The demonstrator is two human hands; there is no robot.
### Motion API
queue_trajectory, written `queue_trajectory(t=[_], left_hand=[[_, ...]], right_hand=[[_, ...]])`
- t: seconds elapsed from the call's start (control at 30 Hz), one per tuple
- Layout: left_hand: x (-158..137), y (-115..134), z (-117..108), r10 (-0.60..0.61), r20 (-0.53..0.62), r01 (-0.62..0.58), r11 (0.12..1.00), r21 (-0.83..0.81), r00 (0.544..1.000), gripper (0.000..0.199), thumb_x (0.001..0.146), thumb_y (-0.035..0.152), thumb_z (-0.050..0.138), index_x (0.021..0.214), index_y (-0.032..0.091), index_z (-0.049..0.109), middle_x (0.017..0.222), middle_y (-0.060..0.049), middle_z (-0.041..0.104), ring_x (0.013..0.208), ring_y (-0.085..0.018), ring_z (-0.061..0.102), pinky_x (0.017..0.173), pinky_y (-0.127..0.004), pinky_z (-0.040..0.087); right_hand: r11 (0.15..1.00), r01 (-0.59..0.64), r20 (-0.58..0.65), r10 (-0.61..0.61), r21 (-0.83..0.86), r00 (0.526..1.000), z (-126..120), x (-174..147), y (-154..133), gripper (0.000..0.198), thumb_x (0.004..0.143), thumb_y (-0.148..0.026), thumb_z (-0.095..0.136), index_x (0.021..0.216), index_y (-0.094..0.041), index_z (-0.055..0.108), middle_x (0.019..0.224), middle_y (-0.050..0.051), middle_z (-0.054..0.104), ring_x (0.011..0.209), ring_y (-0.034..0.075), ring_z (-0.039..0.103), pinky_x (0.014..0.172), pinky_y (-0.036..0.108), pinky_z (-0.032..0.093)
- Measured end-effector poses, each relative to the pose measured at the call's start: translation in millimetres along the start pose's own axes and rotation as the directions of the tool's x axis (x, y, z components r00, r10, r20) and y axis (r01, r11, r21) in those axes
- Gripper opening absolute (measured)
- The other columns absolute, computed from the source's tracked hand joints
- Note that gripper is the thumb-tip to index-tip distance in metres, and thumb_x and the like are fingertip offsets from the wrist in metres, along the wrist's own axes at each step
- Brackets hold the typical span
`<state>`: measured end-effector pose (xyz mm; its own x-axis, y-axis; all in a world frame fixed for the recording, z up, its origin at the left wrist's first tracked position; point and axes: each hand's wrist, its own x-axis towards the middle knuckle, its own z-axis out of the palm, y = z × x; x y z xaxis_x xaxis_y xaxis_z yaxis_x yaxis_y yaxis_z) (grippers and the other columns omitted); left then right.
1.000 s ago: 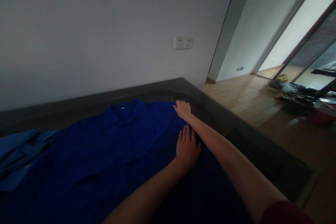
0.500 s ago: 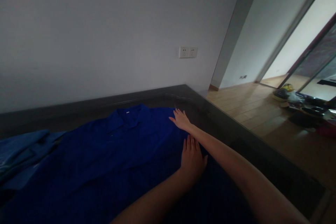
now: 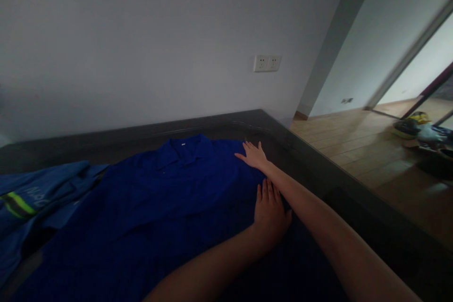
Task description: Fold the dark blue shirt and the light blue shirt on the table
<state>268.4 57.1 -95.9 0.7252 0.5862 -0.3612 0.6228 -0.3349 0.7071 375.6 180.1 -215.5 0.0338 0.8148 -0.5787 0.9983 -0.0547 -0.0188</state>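
A dark blue collared shirt (image 3: 184, 184) lies spread on a dark table (image 3: 226, 122), its collar toward the wall. My right hand (image 3: 254, 155) rests palm down, fingers spread, on the shirt's shoulder at the right. Nearer to me, my left hand (image 3: 271, 210) lies flat on the same side of the shirt, around the sleeve, with its fingers stretched out and the thumb apart. Shadow hides the shirt's lower part.
A lighter blue garment (image 3: 60, 188) with a yellow-green stripe and lettering lies at the left. Behind the table rises a wall with a double socket (image 3: 267, 63). On the wooden floor (image 3: 339, 146) at the right, bags and other items (image 3: 424, 127) are piled.
The view has swung left, so everything sits further right and more of the lighter garment shows. My right hand's fingers have spread a little; both hands stay on the shirt.
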Motion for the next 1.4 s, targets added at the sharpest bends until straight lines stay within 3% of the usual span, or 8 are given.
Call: queue_trajectory(t=[0.2,0.33,0.43,0.6,0.73,0.87,1.03,1.4], left_hand=[[-1,0,-2,-0.011,0.006,0.011,1.0,-0.027,1.0,0.072,0.092,0.048,0.036,0.144,-0.002,0.028,0.151,-0.024,0.023,0.142,-0.033,0.018,0.117,-0.047,0.021],[0,2,-6,-0.004,-0.032,0.004,1.0,0.016,0.999,0.077,0.09,0.051,0.042,0.145,-0.001,0.027,0.151,-0.024,0.023,0.141,-0.033,0.018,0.116,-0.046,0.024],[3,1,-15,-0.007,-0.01,0.008,0.999,0.051,1.0,0.084,0.087,0.056,0.046,0.143,-0.004,0.03,0.15,-0.025,0.025,0.141,-0.033,0.02,0.116,-0.043,0.024],[5,-5,-18,-0.043,0.03,0.041,0.996,0.082,0.999,0.086,0.086,0.059,0.046,0.142,-0.005,0.033,0.15,-0.024,0.025,0.141,-0.031,0.021,0.117,-0.041,0.023],[-1,-11,-9,-0.004,0.036,0.002,0.998,0.056,0.999,0.085,0.088,0.061,0.038,0.145,0.0,0.027,0.153,-0.019,0.021,0.143,-0.028,0.015,0.117,-0.043,0.021],[-3,-11,-8,0.008,0.066,-0.011,0.999,0.044,0.998,0.082,0.09,0.062,0.028,0.147,0.002,0.025,0.154,-0.016,0.019,0.144,-0.028,0.012,0.118,-0.045,0.018],[-2,-9,-10,0.013,0.066,-0.015,0.999,0.038,0.998,0.082,0.09,0.063,0.024,0.147,0.003,0.025,0.154,-0.016,0.02,0.144,-0.028,0.012,0.117,-0.046,0.019],[-2,-11,-10,0.008,0.084,-0.011,0.999,0.035,0.996,0.081,0.09,0.058,0.034,0.146,-0.001,0.026,0.154,-0.021,0.018,0.143,-0.029,0.013,0.118,-0.044,0.018]], right_hand=[[0.983,-0.033,-0.095,0.051,0.18,0.994,0,2,8,0.072,0.093,-0.062,0.025,0.141,-0.011,0.04,0.145,0.016,0.04,0.137,0.027,0.033,0.113,0.054,0.013],[0.934,-0.122,-0.234,0.208,0.336,0.95,-22,8,31,0.063,0.099,-0.042,0.008,0.137,-0.01,0.046,0.136,0.015,0.052,0.127,0.021,0.048,0.105,0.037,0.035],[0.938,-0.131,-0.249,0.217,0.321,0.944,-36,11,40,0.06,0.099,-0.034,0.007,0.136,-0.008,0.046,0.135,0.016,0.053,0.124,0.022,0.051,0.103,0.035,0.038],[0.964,-0.031,-0.174,0.079,0.264,0.982,-21,9,16,0.05,0.097,-0.035,0.028,0.136,-0.011,0.047,0.14,0.014,0.048,0.132,0.021,0.042,0.11,0.037,0.03],[0.981,0.002,-0.082,0.014,0.193,0.997,4,5,-4,0.064,0.095,-0.049,0.03,0.138,-0.003,0.044,0.145,0.022,0.038,0.138,0.03,0.03,0.113,0.048,0.021],[0.997,0.024,-0.04,-0.021,0.071,0.999,16,1,-2,0.076,0.094,-0.059,0.019,0.143,-0.003,0.034,0.15,0.021,0.03,0.142,0.029,0.02,0.114,0.05,0.013],[0.998,0.026,-0.004,-0.026,0.056,1.0,15,1,3,0.082,0.092,-0.063,0.012,0.146,-0.003,0.028,0.152,0.02,0.024,0.143,0.027,0.015,0.115,0.05,0.005],[0.978,-0.058,0.319,-0.01,0.202,0.948,-5,14,6,0.089,0.088,-0.07,0.014,0.15,-0.007,0.01,0.157,0.013,0.002,0.145,0.024,-0.003,0.114,0.051,-0.004]])
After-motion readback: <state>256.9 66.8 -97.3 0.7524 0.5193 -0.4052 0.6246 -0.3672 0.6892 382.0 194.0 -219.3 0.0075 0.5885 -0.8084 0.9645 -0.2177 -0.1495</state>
